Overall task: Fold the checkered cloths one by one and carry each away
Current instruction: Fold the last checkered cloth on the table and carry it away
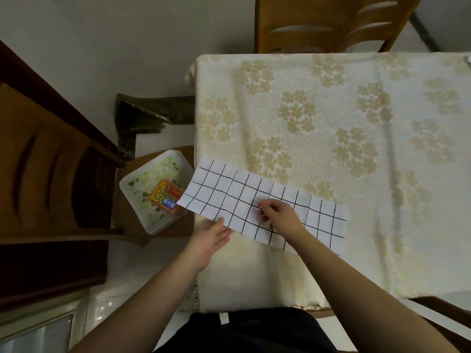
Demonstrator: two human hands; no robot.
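- Cloth (267, 197) is a long strip lying across the tabletop's (331, 123) near-left corner. Its left end overhangs the left edge, and the rest lies flat on the floral cover.
- The strip shape suggests it's already folded once lengthwise. Judgement: the next fold is end to end.
- Right hand (279, 215) sits mid-strip with fingers curled, pinching the fabric around the middle. Probably it's either pinning the cloth so it won't slide or marking the fold line.
- Left hand (211, 240) is at the near-left edge with fingers straight and relaxed, tips touching the cloth's near edge, gripping nothing. It looks placed to take the overhanging end or smooth it.
- The overhang makes that end easy to get under, which could be why the cloth sits off the corner.
- Tray (155, 192) with food scraps and an orange packet (167, 197) sits on a chair seat (178, 225) just left of the tabletop, right under the hanging end. Risk: the end dips into the tray if it drops.
- Only one checkered cloth is in view, not yet carried away.
- Another chair (318, 24) stands at the far edge.
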